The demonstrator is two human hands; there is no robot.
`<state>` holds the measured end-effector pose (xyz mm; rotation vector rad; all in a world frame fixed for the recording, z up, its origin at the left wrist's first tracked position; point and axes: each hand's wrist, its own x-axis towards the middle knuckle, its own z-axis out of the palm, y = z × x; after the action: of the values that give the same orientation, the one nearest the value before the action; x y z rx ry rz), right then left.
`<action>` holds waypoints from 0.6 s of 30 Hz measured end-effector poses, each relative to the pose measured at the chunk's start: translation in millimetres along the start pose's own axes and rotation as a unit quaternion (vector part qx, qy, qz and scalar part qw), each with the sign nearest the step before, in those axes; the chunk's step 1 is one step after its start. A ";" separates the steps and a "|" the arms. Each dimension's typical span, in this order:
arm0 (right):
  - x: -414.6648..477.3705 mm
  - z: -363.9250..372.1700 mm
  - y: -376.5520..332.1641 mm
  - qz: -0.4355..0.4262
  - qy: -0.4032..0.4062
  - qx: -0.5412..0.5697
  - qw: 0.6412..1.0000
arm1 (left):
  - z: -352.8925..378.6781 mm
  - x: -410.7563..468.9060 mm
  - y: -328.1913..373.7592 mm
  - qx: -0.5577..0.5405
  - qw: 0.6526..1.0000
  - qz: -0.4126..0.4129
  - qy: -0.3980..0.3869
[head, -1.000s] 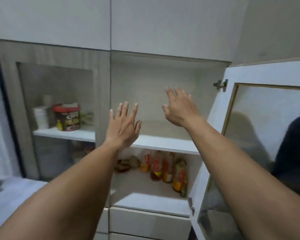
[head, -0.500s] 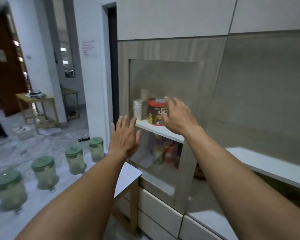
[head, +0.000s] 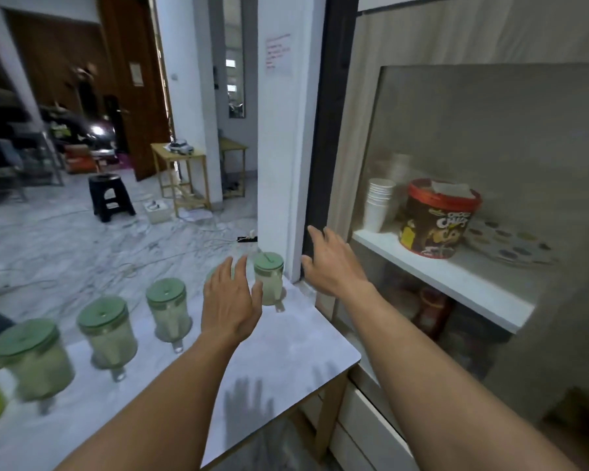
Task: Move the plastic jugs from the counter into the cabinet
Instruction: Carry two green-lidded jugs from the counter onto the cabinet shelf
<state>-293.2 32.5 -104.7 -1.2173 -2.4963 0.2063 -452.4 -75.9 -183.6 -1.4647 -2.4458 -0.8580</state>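
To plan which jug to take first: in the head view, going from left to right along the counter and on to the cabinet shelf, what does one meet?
Blurred green-lidded jug → second jug → third jug → left hand → jug by the wall → right hand → stacked paper cups → red-lidded cereal tub.

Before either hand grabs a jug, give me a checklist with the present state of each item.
1. Left hand free: ok, open, holding nothing.
2. Right hand free: ok, open, fingers spread.
3. Clear plastic jug with green lid nearest the wall upright and within reach: ok, it stands between the two hands.
4. Jug partly hidden behind the left hand upright: cannot tell, only a sliver of lid shows.
5. Other green-lidded jugs standing on the white counter: ok, in a row, lids on.
6. Cabinet door open for loading: cannot tell; only a closed glass door shows here.
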 end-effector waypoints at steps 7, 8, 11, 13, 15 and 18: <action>93.0 99.8 19.6 -0.034 -0.031 0.032 0.998 | 75.7 43.3 -33.6 0.002 0.996 -0.088 -0.023; 108.0 115.0 24.6 -0.033 -0.041 0.041 0.998 | 88.1 52.0 -37.9 -0.002 0.994 -0.105 -0.023; 141.7 159.2 38.8 -0.020 -0.061 0.075 0.995 | 124.7 70.1 -52.3 -0.025 0.989 -0.144 -0.020; 158.6 190.5 46.6 -0.008 -0.089 0.102 0.991 | 151.9 77.0 -63.5 -0.039 0.984 -0.174 -0.031; 173.2 223.1 54.7 0.007 -0.104 0.137 0.985 | 180.2 81.2 -74.9 -0.053 0.976 -0.207 -0.032; 186.8 259.3 64.7 0.058 -0.095 0.188 0.976 | 210.8 86.1 -85.0 -0.085 0.958 -0.273 -0.016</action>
<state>-449.2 225.4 -316.5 -1.2260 -2.3889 0.8201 -537.2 75.1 -354.1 -0.8380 -2.9146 -1.1698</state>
